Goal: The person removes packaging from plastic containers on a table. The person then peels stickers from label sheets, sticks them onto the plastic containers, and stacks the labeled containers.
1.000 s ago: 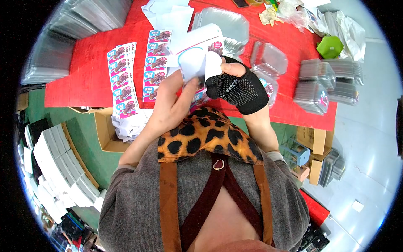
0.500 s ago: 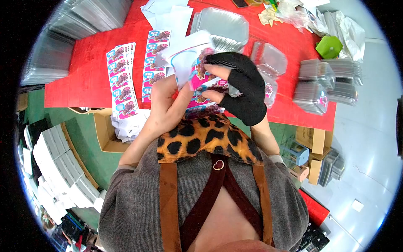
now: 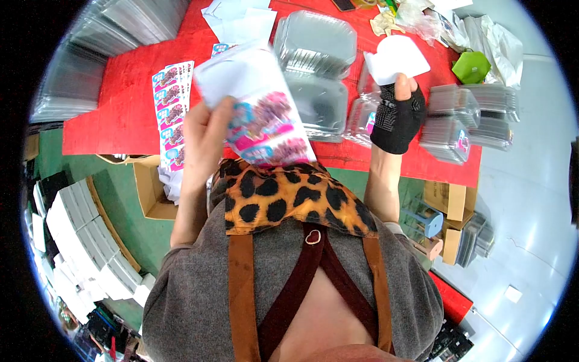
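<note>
My left hand (image 3: 208,130), bare, grips a sheet of grape labels (image 3: 265,117) whose upper part shows white backing; its lower edge hangs above the leopard-print cloth. Over the right side of the red table, my right hand (image 3: 398,114) in a black fingerless glove holds a white label piece (image 3: 398,59), with its printed side out of sight. Beneath that hand lies a clear container (image 3: 360,119), partly hidden, with a pink label on it. An open clear container (image 3: 315,102) is between my two hands.
Other label strips (image 3: 172,111) lie left on the red table (image 3: 126,90). Stacked clear containers stand at far left (image 3: 72,81) and right (image 3: 449,123). White papers (image 3: 238,21), plastic bags and a green item (image 3: 472,67) are at the back.
My right hand has moved away from the label sheet to the right, now with a white piece in it. My left hand has shifted left with the sheet, uncovering the open container.
</note>
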`<state>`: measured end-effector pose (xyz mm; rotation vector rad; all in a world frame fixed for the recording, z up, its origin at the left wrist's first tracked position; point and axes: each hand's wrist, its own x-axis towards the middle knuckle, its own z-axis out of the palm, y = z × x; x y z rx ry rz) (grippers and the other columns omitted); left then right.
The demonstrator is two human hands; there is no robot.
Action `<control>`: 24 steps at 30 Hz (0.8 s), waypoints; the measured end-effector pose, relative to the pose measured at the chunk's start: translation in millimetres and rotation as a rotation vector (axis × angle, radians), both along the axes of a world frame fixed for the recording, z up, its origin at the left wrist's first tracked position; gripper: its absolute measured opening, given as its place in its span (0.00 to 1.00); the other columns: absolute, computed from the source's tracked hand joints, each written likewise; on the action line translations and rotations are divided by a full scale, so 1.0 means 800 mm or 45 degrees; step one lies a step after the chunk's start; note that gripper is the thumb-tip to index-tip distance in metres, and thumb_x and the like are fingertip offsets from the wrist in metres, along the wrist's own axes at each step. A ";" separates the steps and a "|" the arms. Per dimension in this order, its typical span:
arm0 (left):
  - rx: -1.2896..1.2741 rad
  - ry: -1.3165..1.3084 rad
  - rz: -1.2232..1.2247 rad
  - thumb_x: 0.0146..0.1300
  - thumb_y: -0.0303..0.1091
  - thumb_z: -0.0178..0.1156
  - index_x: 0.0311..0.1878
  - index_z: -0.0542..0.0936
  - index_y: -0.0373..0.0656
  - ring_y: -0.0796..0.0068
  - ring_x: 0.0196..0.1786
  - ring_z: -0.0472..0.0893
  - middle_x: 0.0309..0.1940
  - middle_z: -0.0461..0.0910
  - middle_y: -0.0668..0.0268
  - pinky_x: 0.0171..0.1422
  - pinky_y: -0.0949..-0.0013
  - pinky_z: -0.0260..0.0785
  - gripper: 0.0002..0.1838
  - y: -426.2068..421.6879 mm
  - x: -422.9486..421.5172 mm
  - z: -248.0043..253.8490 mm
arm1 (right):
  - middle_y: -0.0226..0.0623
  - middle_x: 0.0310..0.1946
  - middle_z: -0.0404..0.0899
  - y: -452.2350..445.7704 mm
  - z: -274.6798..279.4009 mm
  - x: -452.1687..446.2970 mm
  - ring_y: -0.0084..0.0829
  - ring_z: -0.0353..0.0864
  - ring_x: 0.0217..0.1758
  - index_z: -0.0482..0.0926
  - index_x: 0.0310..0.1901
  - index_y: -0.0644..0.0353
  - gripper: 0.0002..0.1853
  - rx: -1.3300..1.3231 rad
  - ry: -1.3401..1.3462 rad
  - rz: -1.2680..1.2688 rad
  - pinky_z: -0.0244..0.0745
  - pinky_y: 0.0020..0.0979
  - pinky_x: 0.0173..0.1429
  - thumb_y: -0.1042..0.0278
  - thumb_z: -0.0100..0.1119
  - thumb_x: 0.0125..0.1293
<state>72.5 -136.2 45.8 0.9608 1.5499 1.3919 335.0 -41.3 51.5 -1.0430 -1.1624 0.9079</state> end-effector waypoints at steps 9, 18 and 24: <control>0.198 -0.378 0.373 0.71 0.32 0.55 0.46 0.80 0.29 0.77 0.39 0.83 0.38 0.85 0.60 0.45 0.74 0.75 0.13 0.003 -0.078 -0.048 | 0.37 0.47 0.84 -0.021 -0.057 -0.005 0.42 0.83 0.50 0.84 0.46 0.54 0.14 0.787 -1.383 0.424 0.80 0.40 0.53 0.71 0.67 0.56; 0.228 -0.420 0.291 0.71 0.32 0.55 0.45 0.80 0.30 0.80 0.37 0.83 0.38 0.85 0.61 0.41 0.76 0.74 0.12 0.007 -0.068 -0.051 | 0.44 0.49 0.82 -0.021 -0.086 -0.012 0.47 0.81 0.51 0.80 0.48 0.58 0.15 0.651 -1.406 0.529 0.77 0.44 0.56 0.71 0.63 0.58; 0.153 -0.385 0.289 0.71 0.32 0.56 0.45 0.81 0.30 0.82 0.36 0.82 0.38 0.85 0.62 0.40 0.78 0.72 0.12 0.013 -0.063 -0.053 | 0.48 0.55 0.78 -0.028 -0.085 -0.021 0.47 0.77 0.59 0.79 0.50 0.60 0.16 0.560 -1.428 0.660 0.73 0.44 0.62 0.67 0.64 0.60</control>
